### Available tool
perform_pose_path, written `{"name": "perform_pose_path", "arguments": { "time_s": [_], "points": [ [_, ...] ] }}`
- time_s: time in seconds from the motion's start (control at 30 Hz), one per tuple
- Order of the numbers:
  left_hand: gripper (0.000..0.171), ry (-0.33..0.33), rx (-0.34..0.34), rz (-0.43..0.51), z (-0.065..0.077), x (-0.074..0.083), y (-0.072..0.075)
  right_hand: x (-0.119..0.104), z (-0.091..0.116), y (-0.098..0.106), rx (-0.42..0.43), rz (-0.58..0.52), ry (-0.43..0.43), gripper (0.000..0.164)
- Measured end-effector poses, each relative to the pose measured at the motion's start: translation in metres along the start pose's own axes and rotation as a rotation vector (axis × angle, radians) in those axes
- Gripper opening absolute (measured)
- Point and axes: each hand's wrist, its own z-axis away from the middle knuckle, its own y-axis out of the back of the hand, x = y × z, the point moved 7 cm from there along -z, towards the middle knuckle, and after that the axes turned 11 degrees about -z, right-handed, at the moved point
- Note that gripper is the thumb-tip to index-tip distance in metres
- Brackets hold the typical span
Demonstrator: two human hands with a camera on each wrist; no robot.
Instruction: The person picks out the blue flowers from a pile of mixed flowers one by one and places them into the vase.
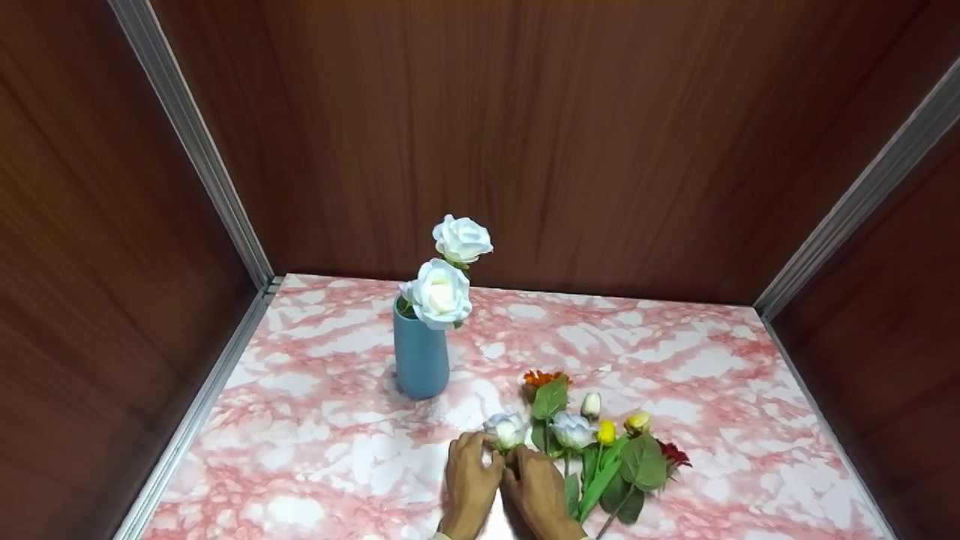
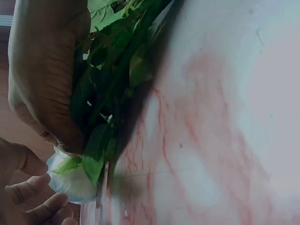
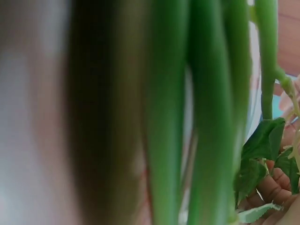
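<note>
A white artificial rose [image 1: 507,429] lies between my two hands near the front of the table. On its left, my left hand [image 1: 471,476] holds the flower, its bent fingers touching the bloom's edge in the left wrist view. My right hand [image 1: 537,487] pinches the stem and leaves just below the bloom; its curled fingers [image 2: 51,112] show in the left wrist view. Green stems [image 3: 206,112] fill much of the right wrist view, with fingers partly hidden behind leaves [image 3: 265,138]. Most of the held rose's stem is out of sight.
A blue vase [image 1: 421,356] with white roses [image 1: 441,292] stands behind my hands, to the left. To the right lie an orange flower [image 1: 546,379], another white rose [image 1: 574,430], yellow tulips [image 1: 606,433], a white tulip [image 1: 591,405] and a dark red flower [image 1: 673,454]. Wood-patterned panels [image 1: 510,150] enclose the table.
</note>
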Motion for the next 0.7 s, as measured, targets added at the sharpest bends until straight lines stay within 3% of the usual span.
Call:
{"name": "perform_pose_path", "arguments": {
  "time_s": [0.2,0.43,0.7],
  "points": [
    [0.017,0.018,-0.054,0.003,0.0,-0.002,-0.003,0.001,-0.002,0.002,-0.012,-0.013,-0.026,0.018],
    [0.012,0.001,-0.048,0.006,-0.002,0.001,-0.002,-0.001,-0.008,0.011,0.022,-0.057,-0.059,0.017],
    [0.014,0.033,-0.091,0.04,-0.007,0.003,0.0,-0.001,-0.021,0.025,0.013,-0.121,-0.108,0.013]
  ]
}}
